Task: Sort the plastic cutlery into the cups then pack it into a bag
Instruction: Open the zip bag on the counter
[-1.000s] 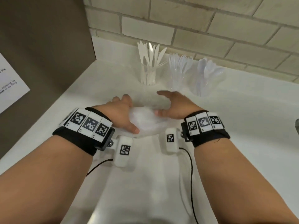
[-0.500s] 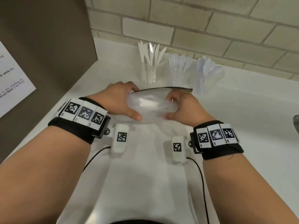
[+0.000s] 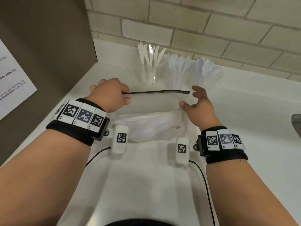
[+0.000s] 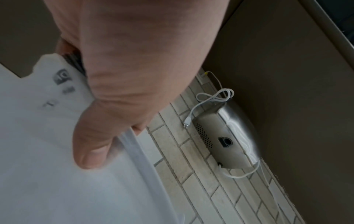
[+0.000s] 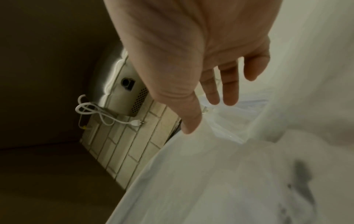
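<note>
A clear zip bag [image 3: 154,108] hangs over the white counter [image 3: 146,185], its dark zip strip [image 3: 156,92] stretched level. My left hand [image 3: 110,95] grips the strip's left end; in the left wrist view the thumb [image 4: 91,145] presses on the bag [image 4: 57,166]. My right hand [image 3: 195,103] is open with fingers spread at the strip's right end, the thumb [image 5: 189,121] at the bag's edge [image 5: 191,166]. Behind stand three clear cups: knives [image 3: 149,75], forks [image 3: 178,74], spoons [image 3: 203,75].
A pile of further clear bags [image 3: 151,128] lies on the counter under the held bag. A brick wall [image 3: 195,26] closes the back and a brown panel with a paper sign [image 3: 11,82] the left. A sink rim [image 3: 296,123] shows at right. A steel hand dryer [image 4: 222,139] hangs above.
The bag was lifted off the pile and bulged between both hands. Now my left hand has pulled the zip strip out straight to the left, and my right hand has opened.
</note>
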